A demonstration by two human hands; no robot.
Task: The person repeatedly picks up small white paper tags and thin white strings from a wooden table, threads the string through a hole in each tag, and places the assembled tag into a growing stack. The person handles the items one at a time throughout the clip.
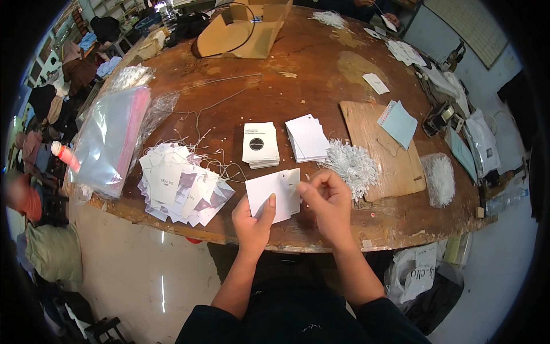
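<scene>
My left hand (255, 223) grips white hang tags (264, 194), its thumb pressed on their face; they overlap, with a small dark hole near the top. Beside their right edge, my right hand (329, 203) is closed with thumb and bent fingers together; whatever it may pinch is too small to make out. Just beyond lie a stack of printed cream cards (260, 140) with a black circle and a stack of white tags (307, 139). A heap of white tag strings (350, 166) lies by my right hand. Left of my hands is a pile of strung tags (180, 183).
Clear plastic bags (114, 137) and a red-and-white bottle (65, 155) lie at the left. On the right are a wooden board (395, 166), a pale blue card (399, 125) and bundled strings (439, 179). An open cardboard box (243, 34) stands far back; another person's hands show top right.
</scene>
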